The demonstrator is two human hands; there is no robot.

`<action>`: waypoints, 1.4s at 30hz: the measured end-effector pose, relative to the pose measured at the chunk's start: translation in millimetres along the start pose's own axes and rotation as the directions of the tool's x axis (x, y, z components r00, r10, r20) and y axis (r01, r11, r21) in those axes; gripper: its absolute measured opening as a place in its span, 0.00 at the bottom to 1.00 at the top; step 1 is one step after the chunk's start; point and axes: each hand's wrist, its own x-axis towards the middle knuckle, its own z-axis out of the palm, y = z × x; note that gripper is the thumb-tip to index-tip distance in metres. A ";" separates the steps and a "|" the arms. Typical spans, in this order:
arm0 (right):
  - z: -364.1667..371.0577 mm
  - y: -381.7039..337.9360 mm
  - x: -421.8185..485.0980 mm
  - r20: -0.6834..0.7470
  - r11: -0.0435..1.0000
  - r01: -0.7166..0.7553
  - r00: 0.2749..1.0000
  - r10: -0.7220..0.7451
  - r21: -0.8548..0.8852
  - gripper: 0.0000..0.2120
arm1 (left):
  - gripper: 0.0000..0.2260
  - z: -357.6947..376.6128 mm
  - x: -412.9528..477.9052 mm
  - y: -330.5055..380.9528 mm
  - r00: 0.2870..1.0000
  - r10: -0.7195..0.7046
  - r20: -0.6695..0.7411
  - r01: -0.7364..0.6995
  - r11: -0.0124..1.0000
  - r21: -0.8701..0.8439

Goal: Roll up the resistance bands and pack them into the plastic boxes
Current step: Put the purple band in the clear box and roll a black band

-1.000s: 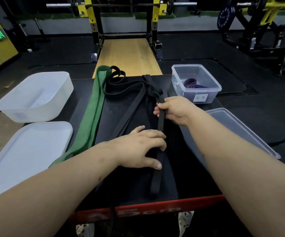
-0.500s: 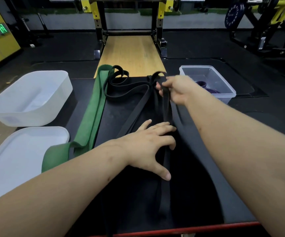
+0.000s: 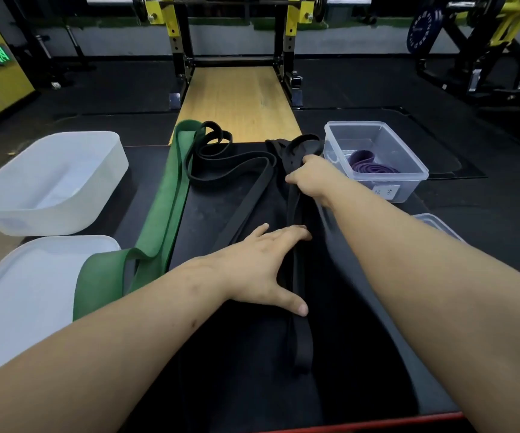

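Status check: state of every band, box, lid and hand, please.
thin black band: unrolled, lying straight
left hand: flat, pressing it
right hand: gripping it
other black band: unrolled, loose
green band: unrolled
purple band: rolled, boxed
clear box: open
white box: open
white lid: off

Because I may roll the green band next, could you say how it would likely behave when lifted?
The green band is probably floppy: its near end folds and droops onto the white lid. Its matte surface suggests it would grip rather than slip. Being wide and long, it likely weighs more than the narrow black bands.
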 end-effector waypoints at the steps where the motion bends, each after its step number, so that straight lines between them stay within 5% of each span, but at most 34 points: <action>1: -2.4 0.7 -4.0 0.009 1.000 -0.010 1.000 0.011 -0.010 0.08 | 0.50 0.4 -2.9 3.3 1.000 -0.001 -0.002 0.001 1.000 -0.024; 5: -12.2 7.1 -35.3 0.160 0.978 0.026 0.987 0.008 -0.209 0.16 | 0.44 8.8 -11.4 9.6 0.998 0.032 -0.049 -0.032 0.999 0.002; 8: -11.1 16.2 -65.4 0.162 0.991 -0.039 0.985 0.060 -0.129 0.15 | 0.41 14.5 -17.6 10.5 0.998 -0.015 -0.060 0.021 0.996 0.091; 12: -0.8 39.1 -94.4 0.134 0.996 0.010 0.991 0.002 -0.087 0.25 | 0.37 18.7 -28.8 20.6 0.992 -0.089 -0.086 0.096 0.992 0.081; 16: 3.1 44.5 -130.9 0.158 1.000 0.001 0.987 -0.005 0.027 0.19 | 0.33 21.3 -34.2 35.6 0.969 -0.197 -0.150 0.207 0.977 0.050; 23: 2.0 41.0 -171.5 0.210 0.919 -0.054 0.977 -0.032 0.391 0.21 | 0.24 19.3 -42.3 47.3 0.937 -0.294 -0.187 0.229 0.924 -0.305; 27: -7.8 51.5 -192.1 0.204 0.908 -0.036 0.977 -0.055 0.418 0.18 | 0.16 24.5 -51.9 42.0 0.908 -0.361 -0.214 0.237 0.862 -0.448; 33: -10.2 59.6 -248.2 0.234 0.953 -0.001 0.969 -0.073 0.304 0.12 | 0.11 38.1 -62.5 57.8 0.866 -0.456 -0.205 0.069 0.515 -0.855; 38: 4.2 62.7 -259.3 0.121 0.973 0.118 0.982 -0.144 0.197 0.13 | 0.06 50.1 -69.3 57.3 0.857 -0.396 -0.329 0.202 0.847 -0.492; 42: 14.2 65.6 -261.3 0.064 0.975 0.211 0.975 -0.215 0.071 0.14 | 0.08 54.9 -76.6 55.2 0.897 -0.249 -0.366 0.187 0.962 -0.197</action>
